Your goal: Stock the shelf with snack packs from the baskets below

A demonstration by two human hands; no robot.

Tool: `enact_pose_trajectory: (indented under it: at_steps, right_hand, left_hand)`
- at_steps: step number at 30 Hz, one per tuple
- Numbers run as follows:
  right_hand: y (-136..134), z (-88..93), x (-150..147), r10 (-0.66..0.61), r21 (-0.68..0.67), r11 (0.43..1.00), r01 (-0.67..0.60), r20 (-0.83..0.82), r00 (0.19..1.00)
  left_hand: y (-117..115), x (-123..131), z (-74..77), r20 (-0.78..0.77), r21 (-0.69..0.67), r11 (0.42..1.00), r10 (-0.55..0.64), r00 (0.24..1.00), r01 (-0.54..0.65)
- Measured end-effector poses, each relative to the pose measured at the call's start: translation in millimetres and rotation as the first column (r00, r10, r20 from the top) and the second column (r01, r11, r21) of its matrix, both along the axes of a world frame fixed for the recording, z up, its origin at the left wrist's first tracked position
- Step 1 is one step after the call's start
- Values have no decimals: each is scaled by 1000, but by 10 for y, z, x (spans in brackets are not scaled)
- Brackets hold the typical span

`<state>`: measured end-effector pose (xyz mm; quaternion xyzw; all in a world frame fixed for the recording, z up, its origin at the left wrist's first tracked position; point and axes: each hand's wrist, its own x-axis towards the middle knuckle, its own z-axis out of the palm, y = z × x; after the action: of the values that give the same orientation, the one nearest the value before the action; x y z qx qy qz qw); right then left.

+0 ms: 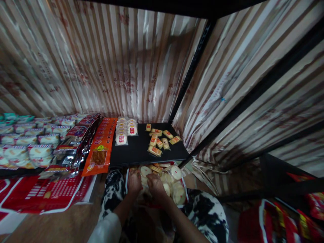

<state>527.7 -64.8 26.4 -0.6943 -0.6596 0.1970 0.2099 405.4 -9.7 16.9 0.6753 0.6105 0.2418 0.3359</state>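
Note:
A red-and-white bag (186, 189) stands between my knees, filled with round white wrapped rice crackers (175, 172) and some yellow packets. My left hand (134, 181) is inside its left part, fingers curled and partly hidden. Close beside it, my right hand (155, 184) is curled among the crackers near the middle. Between the two hands shows one round cracker packet (145, 171). Blur and the hands themselves hide what the fingers hold. Just beyond the bag, small yellow wrapped snacks (159, 143) lie scattered on a black shelf (134, 152).
On the shelf, left of the yellow snacks, are rows of white round packets (127, 130), an orange snack pack (100, 145), dark shiny packs (76, 141) and many white packets (40, 155). A black post (192, 74) rises at the shelf corner. Red bags (273, 219) sit lower right.

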Motion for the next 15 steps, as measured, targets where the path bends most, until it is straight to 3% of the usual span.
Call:
enact_pose_trajectory:
  at_steps: [4, 9, 15]
  right_hand:
    - [-53, 84, 13, -19, -5, 1000, 19, -49, 999]
    - [-134, 221, 90, -32, 55, 998, 39, -115, 993]
    - [-155, 415, 241, 12, 181, 983, 32, -239, 971]
  left_hand:
    - [-62, 27, 74, 108, -30, 998, 57, 992, -54]
    - [-148, 10, 299, 307, -117, 989, 121, 944, -89]
    - [-118, -93, 640, 594, -407, 908, 345, 727, -98]
